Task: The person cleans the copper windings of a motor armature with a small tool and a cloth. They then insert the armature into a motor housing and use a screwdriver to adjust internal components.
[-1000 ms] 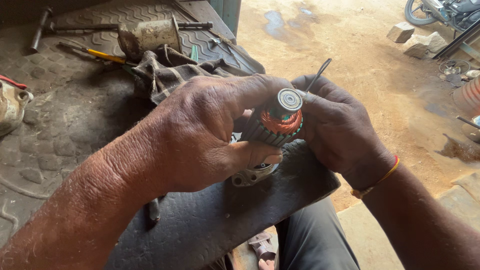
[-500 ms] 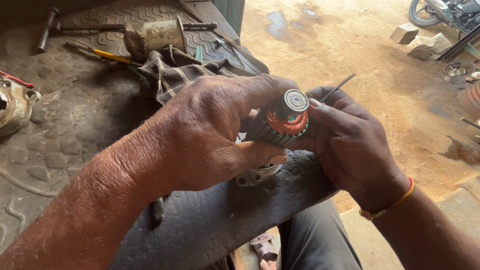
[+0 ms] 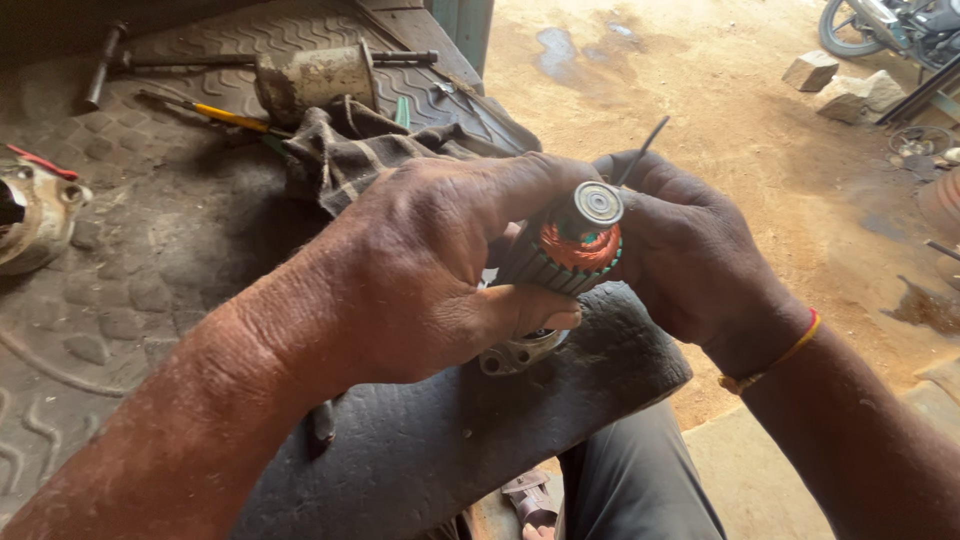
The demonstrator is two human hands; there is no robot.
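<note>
My left hand (image 3: 420,270) is wrapped around a small motor armature (image 3: 570,245), a ribbed metal core with orange copper windings and a round steel bearing at its upper end. My right hand (image 3: 690,250) presses against the armature from the right and pinches a thin metal rod (image 3: 645,145) that sticks up behind my fingers. Just under my hands a round metal housing part (image 3: 520,350) lies on the dark rubber mat (image 3: 450,440). A thread band circles my right wrist.
A dirty cloth (image 3: 370,150), a rusty cylinder (image 3: 315,80), a yellow-handled screwdriver (image 3: 215,112) and a hammer (image 3: 105,65) lie on the mat behind. A metal casing (image 3: 30,215) sits at the left. Sandy ground with stone blocks (image 3: 840,85) and a motorcycle wheel (image 3: 850,25) lies to the right.
Both hands have shifted slightly to the right with the armature; the grip looks the same.
</note>
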